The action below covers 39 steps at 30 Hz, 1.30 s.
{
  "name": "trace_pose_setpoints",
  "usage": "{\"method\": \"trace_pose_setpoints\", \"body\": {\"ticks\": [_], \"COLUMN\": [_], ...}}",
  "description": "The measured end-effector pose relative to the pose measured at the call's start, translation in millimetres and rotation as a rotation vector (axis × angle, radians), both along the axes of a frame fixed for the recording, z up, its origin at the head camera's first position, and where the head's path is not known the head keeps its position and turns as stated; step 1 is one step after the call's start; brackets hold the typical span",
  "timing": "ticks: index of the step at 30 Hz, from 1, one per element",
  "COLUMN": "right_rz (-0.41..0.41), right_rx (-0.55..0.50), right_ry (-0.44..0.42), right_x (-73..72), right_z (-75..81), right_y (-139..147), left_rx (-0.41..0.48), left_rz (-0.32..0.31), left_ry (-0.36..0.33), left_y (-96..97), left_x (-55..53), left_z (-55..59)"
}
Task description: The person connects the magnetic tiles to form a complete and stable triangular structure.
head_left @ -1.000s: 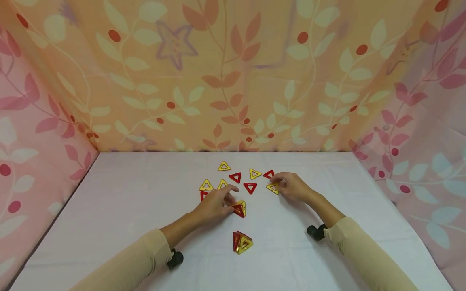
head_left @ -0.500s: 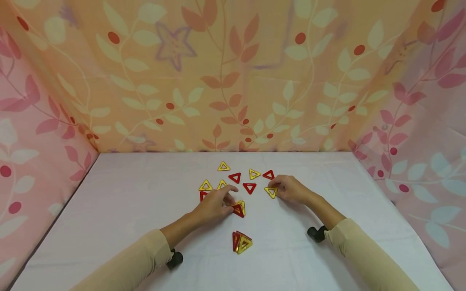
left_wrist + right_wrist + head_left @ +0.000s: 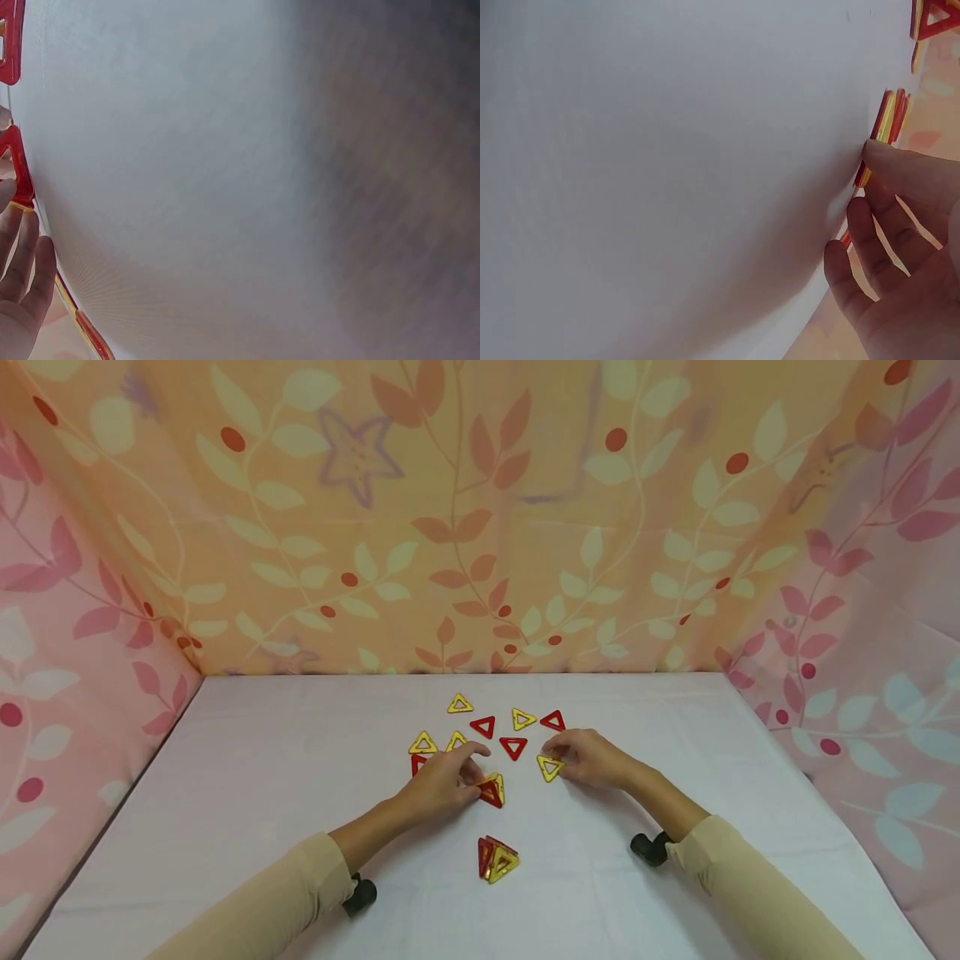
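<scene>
In the head view my left hand [image 3: 442, 783] holds a small group of joined triangular magnetic tiles [image 3: 492, 791], red in front and yellow behind. The left wrist view shows the thumb on a red tile face [image 3: 23, 169], with the other fingers behind it. My right hand [image 3: 594, 757], to the right, pinches a yellow triangular tile [image 3: 550, 767] by its edge, close over the table. In the right wrist view the thumb lies against the edge of a tile [image 3: 863, 177]. Below the hands stands a small pyramid [image 3: 499, 861] of red and yellow tiles.
Loose triangles lie farther back: a yellow tile [image 3: 460, 703], a red tile [image 3: 484, 727], another yellow tile [image 3: 522, 719], a red tile [image 3: 552, 721] and a red tile [image 3: 513, 747]. Several more sit beside the left hand, partly hidden. Patterned cloth [image 3: 480, 518] walls in the white table [image 3: 285, 760].
My right hand has moved left and toward me with the yellow tile, away from the red tile at back right. My left hand stays in place on the joined tiles.
</scene>
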State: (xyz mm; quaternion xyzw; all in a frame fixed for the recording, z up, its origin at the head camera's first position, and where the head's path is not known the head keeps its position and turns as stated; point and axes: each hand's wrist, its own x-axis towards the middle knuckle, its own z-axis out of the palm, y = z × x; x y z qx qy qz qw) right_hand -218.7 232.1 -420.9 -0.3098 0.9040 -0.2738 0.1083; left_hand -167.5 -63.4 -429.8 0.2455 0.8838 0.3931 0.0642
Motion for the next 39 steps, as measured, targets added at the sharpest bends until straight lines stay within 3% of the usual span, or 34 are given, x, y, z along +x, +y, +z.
{"method": "trace_pose_setpoints", "body": {"ticks": [19, 39], "right_rz": [0.03, 0.07], "right_rx": [0.047, 0.037], "right_ry": [-0.092, -0.054], "right_x": [15.6, 19.6], "right_z": [3.6, 2.8], "right_y": [-27.5, -42.5], "left_rx": [-0.015, -0.016], "left_rz": [0.005, 0.006], "left_ry": [-0.013, -0.023], "left_y": [0.5, -0.7], "left_x": [-0.2, -0.6], "left_z": [-0.2, 0.1]}}
